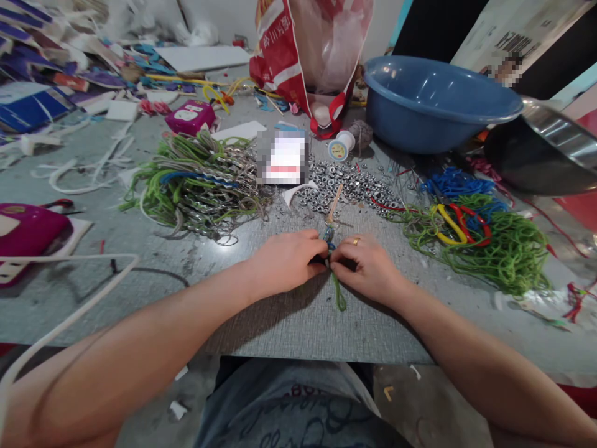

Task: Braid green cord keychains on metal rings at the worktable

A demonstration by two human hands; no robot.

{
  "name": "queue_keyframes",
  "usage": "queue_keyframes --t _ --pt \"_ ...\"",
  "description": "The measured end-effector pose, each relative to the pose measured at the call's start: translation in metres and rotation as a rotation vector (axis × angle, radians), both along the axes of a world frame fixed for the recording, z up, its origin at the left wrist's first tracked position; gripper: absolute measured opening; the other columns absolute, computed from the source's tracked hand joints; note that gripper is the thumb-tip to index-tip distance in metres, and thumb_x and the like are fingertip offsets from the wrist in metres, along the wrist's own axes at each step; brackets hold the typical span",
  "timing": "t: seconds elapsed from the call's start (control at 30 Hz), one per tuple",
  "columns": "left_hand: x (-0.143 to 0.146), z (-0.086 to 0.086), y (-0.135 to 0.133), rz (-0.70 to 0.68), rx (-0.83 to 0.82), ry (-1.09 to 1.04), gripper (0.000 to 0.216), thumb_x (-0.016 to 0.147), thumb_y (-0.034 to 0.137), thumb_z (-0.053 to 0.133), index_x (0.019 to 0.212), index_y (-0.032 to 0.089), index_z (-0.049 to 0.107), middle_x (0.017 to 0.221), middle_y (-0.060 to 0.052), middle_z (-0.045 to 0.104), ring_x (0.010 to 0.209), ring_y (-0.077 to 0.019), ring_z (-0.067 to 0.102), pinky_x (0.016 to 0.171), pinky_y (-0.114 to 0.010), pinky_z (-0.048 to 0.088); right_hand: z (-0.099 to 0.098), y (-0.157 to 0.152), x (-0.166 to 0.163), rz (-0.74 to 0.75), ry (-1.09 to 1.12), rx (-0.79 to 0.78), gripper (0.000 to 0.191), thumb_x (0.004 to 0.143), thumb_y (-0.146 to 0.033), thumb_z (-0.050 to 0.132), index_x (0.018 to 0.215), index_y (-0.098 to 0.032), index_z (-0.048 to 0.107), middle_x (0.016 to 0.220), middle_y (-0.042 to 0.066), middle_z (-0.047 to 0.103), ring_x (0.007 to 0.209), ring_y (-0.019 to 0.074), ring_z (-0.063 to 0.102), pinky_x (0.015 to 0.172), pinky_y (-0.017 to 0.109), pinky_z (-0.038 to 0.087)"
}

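My left hand (pixel 296 258) and my right hand (pixel 364 264) meet just above the table. Both pinch a short length of cord, with a blue-grey knotted part (pixel 328 234) rising above my fingers. A green cord loop (pixel 340 295) hangs out below them. My fingertips partly hide the middle of the cord. A tan strip (pixel 334 202) lies just beyond the knotted part. Behind my hands is a spread of small silver metal pieces (pixel 333 177) that look like nuts.
Left lie bundled green and grey cords (pixel 186 180) with metal pieces. Right, loose green cords (pixel 508 249) carry red-and-yellow-handled pliers (pixel 459 227). A blue basin (pixel 438 106), red-and-white bag (pixel 280 56), thread spool (pixel 340 146) and phone (pixel 284 158) stand behind. A white cable (pixel 69 320) crosses near my left arm.
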State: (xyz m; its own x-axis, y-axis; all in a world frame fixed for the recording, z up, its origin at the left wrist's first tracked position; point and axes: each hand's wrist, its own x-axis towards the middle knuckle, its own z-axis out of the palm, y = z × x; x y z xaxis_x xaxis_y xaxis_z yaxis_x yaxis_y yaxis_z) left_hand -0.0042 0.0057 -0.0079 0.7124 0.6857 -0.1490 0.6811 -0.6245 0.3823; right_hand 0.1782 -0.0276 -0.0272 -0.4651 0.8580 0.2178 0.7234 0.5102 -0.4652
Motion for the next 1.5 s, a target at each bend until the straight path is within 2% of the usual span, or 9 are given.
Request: queue_keyframes --t 0.23,0.4,0.53,0.7,0.83,0.97,1.33,1.5 --pt "0.001 0.0 0.001 -0.002 -0.015 0.013 0.017 0.082 0.028 0.05 0.091 0.02 0.062 0.093 -0.004 0.057 0.082 -0.0193 0.059 0.068 -0.029 0.043 0.009 0.001 0.007 0.028 -0.011 -0.058 0.008 0.076 -0.014 0.053 0.07 -0.019 0.057 0.07 0.002 0.062 0.068 0.0146 0.053 0.067 0.028 0.037" --pt "-0.007 0.014 0.004 0.009 -0.012 -0.047 0.02 0.078 0.032 0.057 0.094 0.019 0.057 0.104 -0.004 0.053 0.082 -0.0168 0.057 0.072 -0.029 0.043 0.01 0.001 0.009 0.051 -0.022 -0.07 0.01 0.077 -0.014 0.052 0.07 -0.019 0.057 0.073 0.003 0.063 0.072 0.0161 0.055 0.071 0.03 0.04" --pt "-0.013 0.022 0.008 -0.023 -0.006 0.067 0.013 0.078 0.03 0.055 0.083 0.019 0.058 0.091 -0.003 0.058 0.078 -0.0181 0.057 0.066 -0.029 0.041 0.009 0.002 0.01 0.065 -0.028 -0.073 0.011 0.078 -0.015 0.051 0.07 -0.019 0.057 0.073 0.003 0.062 0.073 0.0165 0.055 0.071 0.031 0.04" --pt "-0.014 0.018 0.01 -0.072 0.004 0.187 0.013 0.077 0.024 0.05 0.076 0.019 0.061 0.082 -0.004 0.06 0.074 -0.0179 0.057 0.062 -0.028 0.041 0.01 0.002 0.01 0.077 -0.05 -0.06 0.012 0.078 -0.015 0.05 0.07 -0.02 0.056 0.074 0.003 0.062 0.073 0.0164 0.055 0.071 0.03 0.041" --pt "-0.013 0.015 0.011 -0.09 0.021 0.186 0.016 0.077 0.018 0.045 0.074 0.019 0.061 0.081 -0.003 0.061 0.074 -0.0163 0.057 0.063 -0.027 0.041 0.01 0.003 0.011 0.094 -0.074 -0.058 0.012 0.078 -0.015 0.05 0.069 -0.02 0.056 0.075 0.004 0.062 0.076 0.0171 0.055 0.074 0.032 0.042" --pt "-0.015 0.016 0.012 -0.093 0.015 0.19 0.018 0.075 0.018 0.044 0.073 0.019 0.062 0.078 -0.004 0.063 0.071 -0.017 0.057 0.062 -0.028 0.041 0.012 0.003 0.013 0.087 -0.098 -0.044 0.011 0.077 -0.013 0.05 0.07 -0.019 0.056 0.08 0.005 0.064 0.081 0.0184 0.056 0.077 0.033 0.041" --pt "-0.017 0.025 0.016 -0.012 -0.05 0.163 0.017 0.072 0.015 0.047 0.07 0.019 0.062 0.067 -0.001 0.065 0.062 -0.0138 0.056 0.057 -0.025 0.035 0.02 0.004 0.025 0.055 -0.325 0.051 0.009 0.076 -0.016 0.051 0.072 -0.02 0.058 0.086 0.005 0.065 0.083 0.0206 0.055 0.077 0.036 0.036" --pt "-0.017 0.028 0.018 0.028 -0.148 0.119 0.015 0.073 0.012 0.048 0.07 0.019 0.061 0.06 0.002 0.063 0.055 -0.0117 0.057 0.053 -0.023 0.035 0.02 0.004 0.026 0.037 -0.361 0.1 0.01 0.079 -0.017 0.051 0.078 -0.019 0.06 0.089 0.006 0.066 0.083 0.0213 0.056 0.077 0.037 0.035"
